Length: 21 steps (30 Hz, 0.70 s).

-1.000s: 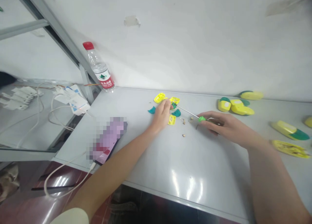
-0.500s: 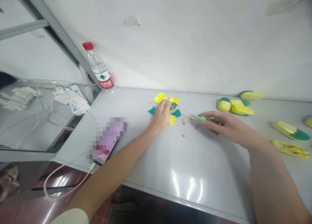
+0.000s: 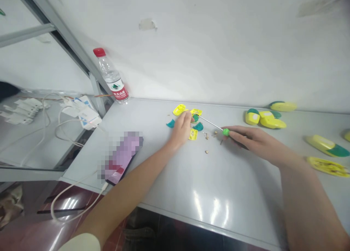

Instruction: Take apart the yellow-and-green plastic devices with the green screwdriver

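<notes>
Our left hand (image 3: pixel 182 129) pinches the green part (image 3: pixel 195 117); our right hand (image 3: pixel 251 140) grips the screwdriver (image 3: pixel 225 132). The tip could slip off, scattering loose screws (image 3: pixel 207 152).

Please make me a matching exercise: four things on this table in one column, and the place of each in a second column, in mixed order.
1 water bottle
2 screwdriver
3 purple phone
4 green part

A in the right hand
B at the fingertips of the left hand
C upright at the back left corner of the table
D near the front left edge

Pairs: 1-C, 2-A, 3-D, 4-B
</notes>
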{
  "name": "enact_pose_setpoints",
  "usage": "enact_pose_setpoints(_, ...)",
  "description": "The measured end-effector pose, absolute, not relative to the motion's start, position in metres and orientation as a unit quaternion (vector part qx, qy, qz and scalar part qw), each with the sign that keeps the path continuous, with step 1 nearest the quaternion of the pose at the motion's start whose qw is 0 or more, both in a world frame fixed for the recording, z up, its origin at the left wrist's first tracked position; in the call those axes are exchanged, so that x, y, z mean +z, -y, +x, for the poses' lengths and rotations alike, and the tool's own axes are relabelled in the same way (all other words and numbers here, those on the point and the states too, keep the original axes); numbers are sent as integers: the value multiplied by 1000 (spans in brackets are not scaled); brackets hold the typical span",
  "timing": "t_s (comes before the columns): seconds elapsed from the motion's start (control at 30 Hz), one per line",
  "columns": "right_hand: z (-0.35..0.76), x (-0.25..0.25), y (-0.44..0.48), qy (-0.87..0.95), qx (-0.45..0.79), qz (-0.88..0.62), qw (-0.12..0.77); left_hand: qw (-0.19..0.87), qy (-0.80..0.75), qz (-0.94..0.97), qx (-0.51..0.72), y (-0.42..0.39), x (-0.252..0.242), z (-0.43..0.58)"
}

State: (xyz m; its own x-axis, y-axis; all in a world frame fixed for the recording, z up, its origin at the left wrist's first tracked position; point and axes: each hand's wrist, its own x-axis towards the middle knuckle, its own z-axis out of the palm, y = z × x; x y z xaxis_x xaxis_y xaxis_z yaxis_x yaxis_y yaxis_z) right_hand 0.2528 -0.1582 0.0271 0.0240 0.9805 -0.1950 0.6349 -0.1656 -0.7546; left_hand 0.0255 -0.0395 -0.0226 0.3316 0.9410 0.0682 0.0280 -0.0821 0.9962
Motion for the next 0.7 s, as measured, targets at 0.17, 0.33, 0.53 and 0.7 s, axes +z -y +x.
enact_pose_setpoints(0.17,253,25,160,589,382,-674,227,540,-395,618,413,40,-24,24)
enact_pose_setpoints(0.33,252,27,160,598,375,-670,229,548,-395,607,419,39,-26,25)
enact_pose_setpoints(0.53,252,28,160,604,375,-664,231,546,-394,610,417,38,-27,25)
enact_pose_setpoints(0.7,251,29,159,604,370,-667,233,549,-388,608,422,38,-29,25)
